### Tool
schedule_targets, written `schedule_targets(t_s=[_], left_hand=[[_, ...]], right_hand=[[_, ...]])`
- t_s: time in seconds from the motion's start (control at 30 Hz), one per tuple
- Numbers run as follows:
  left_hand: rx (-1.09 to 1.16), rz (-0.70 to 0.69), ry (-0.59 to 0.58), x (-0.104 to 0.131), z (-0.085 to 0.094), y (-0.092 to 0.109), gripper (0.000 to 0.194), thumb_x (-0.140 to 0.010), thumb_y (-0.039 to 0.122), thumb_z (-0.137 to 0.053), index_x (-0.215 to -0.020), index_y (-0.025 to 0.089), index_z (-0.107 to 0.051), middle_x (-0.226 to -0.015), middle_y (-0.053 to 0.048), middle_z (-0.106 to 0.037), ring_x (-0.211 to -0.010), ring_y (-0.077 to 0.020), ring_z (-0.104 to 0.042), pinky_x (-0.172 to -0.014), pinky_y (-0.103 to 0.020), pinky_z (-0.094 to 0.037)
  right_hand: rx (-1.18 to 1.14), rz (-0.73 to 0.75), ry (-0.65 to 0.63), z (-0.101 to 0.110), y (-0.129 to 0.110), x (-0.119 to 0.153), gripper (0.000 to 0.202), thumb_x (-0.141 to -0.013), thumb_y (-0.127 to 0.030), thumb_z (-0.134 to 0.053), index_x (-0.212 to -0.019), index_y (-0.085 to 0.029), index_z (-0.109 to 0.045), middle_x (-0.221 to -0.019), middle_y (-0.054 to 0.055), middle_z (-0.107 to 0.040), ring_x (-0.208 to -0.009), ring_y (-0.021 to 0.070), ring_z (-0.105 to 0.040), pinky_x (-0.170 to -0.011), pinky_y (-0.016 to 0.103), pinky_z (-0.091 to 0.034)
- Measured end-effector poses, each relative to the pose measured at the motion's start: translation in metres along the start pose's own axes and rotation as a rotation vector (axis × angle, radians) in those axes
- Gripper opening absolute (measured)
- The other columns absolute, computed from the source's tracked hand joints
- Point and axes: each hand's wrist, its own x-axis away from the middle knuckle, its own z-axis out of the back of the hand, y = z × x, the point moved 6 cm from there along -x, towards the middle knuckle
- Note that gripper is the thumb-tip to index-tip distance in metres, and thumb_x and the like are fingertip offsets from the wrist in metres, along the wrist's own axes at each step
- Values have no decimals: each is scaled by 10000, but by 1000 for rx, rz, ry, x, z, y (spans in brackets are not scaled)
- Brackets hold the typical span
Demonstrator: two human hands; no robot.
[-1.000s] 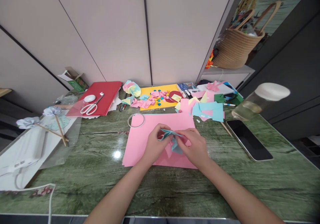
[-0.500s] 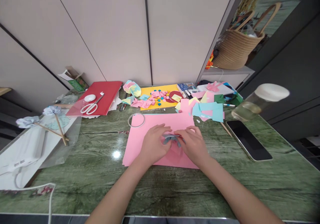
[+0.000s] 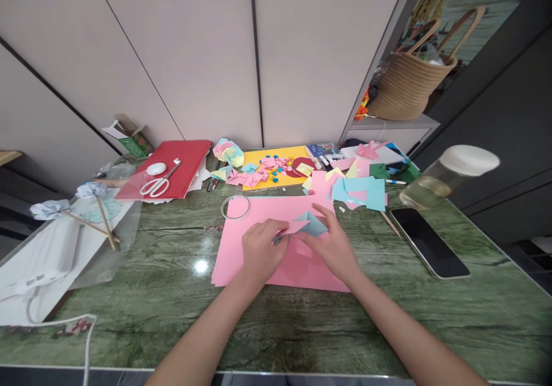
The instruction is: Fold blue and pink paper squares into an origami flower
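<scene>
A small piece of folded paper [image 3: 311, 226], pink on one part and grey-blue on another, is held above a stack of pink paper sheets [image 3: 241, 248]. My left hand [image 3: 264, 249] pinches its left end between thumb and fingers. On the other side, my right hand [image 3: 336, 247] has its thumb under the paper and its index finger raised near the upper right edge, touching or very close to it. A silver ring [image 3: 235, 207] lies on the upper left corner of the pink sheets.
Behind the sheets is a yellow sheet [image 3: 254, 157] with small folded pieces. White scissors [image 3: 155, 186] rest on a red folder [image 3: 185, 167] at left. On the right are blue paper pieces [image 3: 374, 186], a phone [image 3: 429, 242] and a tilted-looking bottle [image 3: 431, 182].
The folded paper has turned and opened out, so its pink face and grey-blue inside now show. My right index finger has lifted away from the left hand.
</scene>
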Motion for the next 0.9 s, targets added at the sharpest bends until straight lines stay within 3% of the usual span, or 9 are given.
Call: schedule_targets(t_s=[0.13,0.27,0.37,0.67,0.9], left_hand=[[38,-31,-73,-1,-5,5,144,-770,192,-523,-888,207,-605,-839,-6,-671,-739,-132,-594,-680,-247,-453],[64,-40,-234,-2,-12,10,259,-802,184,-473,-1026,257,-581,-917,-5,-639,-801,-132,-580,-690,-239,-452],[119,-19,-309,-3,-16,11,279,-792,132,-462,-1008,254,-589,-923,-9,-619,-829,-134,-572,-739,-251,-449],[354,108,-299,-3,-20,3,264,-750,48,-469,-883,222,-616,-928,-26,-566,-874,-140,-556,-797,-273,-448],[507,145,-363,-6,-23,4,247,-768,77,-455,-887,215,-621,-964,-46,-533,-946,-151,-529,-804,-269,-449]], right_hand=[[98,0,-21,-3,1,1,257,-711,-352,-584,-941,-238,-565,-887,-1,-641,-793,185,-584,-695,301,-436],[252,101,-8,-2,-5,1,125,-716,-277,-580,-830,-232,-604,-817,3,-642,-802,196,-566,-730,318,-405],[274,154,-26,-3,-7,1,121,-725,-231,-568,-837,-234,-612,-828,15,-642,-828,202,-552,-758,334,-387],[334,232,-71,-6,-8,1,181,-740,-222,-554,-904,-261,-619,-913,6,-653,-918,200,-524,-813,354,-352],[341,240,-78,-5,-6,0,187,-753,-229,-546,-925,-246,-619,-936,15,-650,-939,195,-516,-812,348,-365]])
